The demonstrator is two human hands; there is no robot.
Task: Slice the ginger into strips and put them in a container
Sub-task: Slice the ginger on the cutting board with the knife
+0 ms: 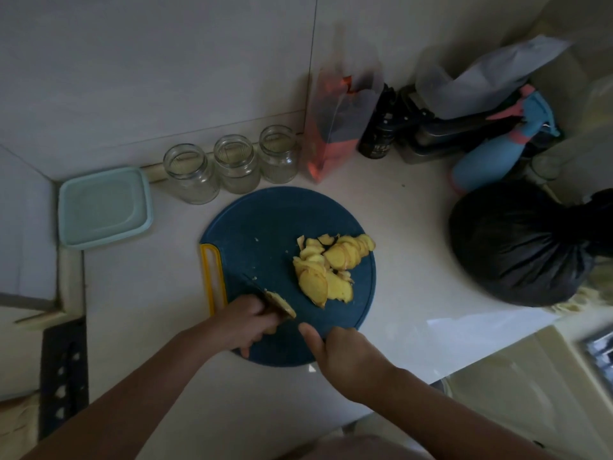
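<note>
A round blue cutting board [265, 227] with a yellow handle lies on the pale counter. A pile of yellow ginger slices [328, 270] sits on its right half. My left hand [247, 322] is at the board's near left, its fingers curled round a ginger piece [282, 307] that lies against the dark knife blade [255, 285]. The blade points up and left, with ginger bits stuck to it. My right hand [338, 355] grips the knife's handle at the board's near edge, one digit stretched toward the blade. The handle itself is hidden. A teal square container [104, 207] sits at the left.
Three empty glass jars [234, 164] stand in a row behind the board. An orange bag [331, 134], a dark bottle [376, 134], a blue spray bottle [497, 151] and a tied black bag [520, 247] crowd the right. The counter edge runs at lower right.
</note>
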